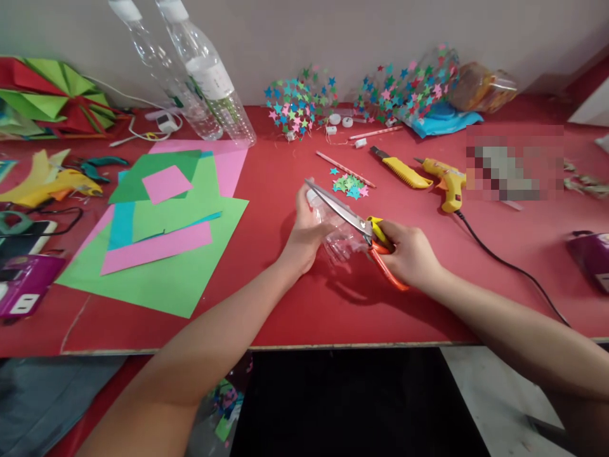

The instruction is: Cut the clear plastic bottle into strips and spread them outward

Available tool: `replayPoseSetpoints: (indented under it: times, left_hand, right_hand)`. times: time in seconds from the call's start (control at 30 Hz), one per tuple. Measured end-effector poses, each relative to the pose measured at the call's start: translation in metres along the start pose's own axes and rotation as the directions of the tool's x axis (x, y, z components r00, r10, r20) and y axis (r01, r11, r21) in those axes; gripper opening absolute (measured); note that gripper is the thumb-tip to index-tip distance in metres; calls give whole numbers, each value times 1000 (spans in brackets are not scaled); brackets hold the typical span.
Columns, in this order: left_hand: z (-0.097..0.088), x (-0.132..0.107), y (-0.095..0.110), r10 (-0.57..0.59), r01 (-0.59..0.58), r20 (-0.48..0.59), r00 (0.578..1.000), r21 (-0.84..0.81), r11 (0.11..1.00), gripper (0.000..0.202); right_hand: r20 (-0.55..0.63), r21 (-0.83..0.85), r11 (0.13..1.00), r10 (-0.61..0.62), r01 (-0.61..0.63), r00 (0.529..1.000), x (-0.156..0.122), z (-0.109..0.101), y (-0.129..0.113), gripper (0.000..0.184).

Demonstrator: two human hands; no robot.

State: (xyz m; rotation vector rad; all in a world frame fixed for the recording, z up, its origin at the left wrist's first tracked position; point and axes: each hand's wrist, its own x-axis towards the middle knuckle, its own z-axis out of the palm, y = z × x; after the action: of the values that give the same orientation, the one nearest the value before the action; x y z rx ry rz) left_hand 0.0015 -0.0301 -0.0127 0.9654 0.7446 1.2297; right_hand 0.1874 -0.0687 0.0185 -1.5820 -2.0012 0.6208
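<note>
My left hand (304, 231) is closed round a small clear plastic bottle (339, 238) lying on its side just above the red table (295, 298). My right hand (409, 254) grips the orange and yellow handles of a pair of scissors (349, 219). The steel blades point up and left across the bottle, their tip near my left fingers. A small heap of paper stars (351, 186) lies just beyond the blades.
Green, pink and blue paper sheets (162, 241) cover the left of the table. Two tall clear bottles (204, 82) lean at the back. A yellow cutter (402, 168), a yellow glue gun (447, 181) with its black cord (509, 266), and star-covered bottles (404, 86) lie to the right.
</note>
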Motion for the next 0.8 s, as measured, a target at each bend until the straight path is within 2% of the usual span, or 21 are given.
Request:
replayPoseSetpoints:
  times: [0.1, 0.2, 0.27, 0.4, 0.57, 0.8]
  left_hand:
    - [-1, -1, 1, -25, 23, 62, 998, 36, 999, 72]
    - [-4, -2, 5, -96, 100, 135, 986, -22, 995, 70]
    - [-6, -2, 7, -121, 132, 148, 982, -66, 989, 64]
    - [-9, 3, 8, -109, 114, 139, 984, -27, 993, 60]
    - [-16, 8, 10, -93, 97, 224, 970, -5, 995, 61]
    - [-14, 3, 17, -136, 137, 179, 974, 7, 991, 57]
  right_hand:
    - [-25, -14, 1000, -19, 19, 1000, 1, 2, 3, 26]
    - [-34, -25, 999, -26, 25, 999, 3, 3, 8, 26]
    - [-24, -27, 999, -28, 28, 999, 4, 4, 10, 25]
    - [31, 7, 999, -46, 46, 998, 2, 5, 10, 23]
    - [21, 66, 998, -22, 20, 1000, 0, 1, 7, 30]
    - [45, 99, 995, 18, -22, 999, 1, 1, 9, 26]
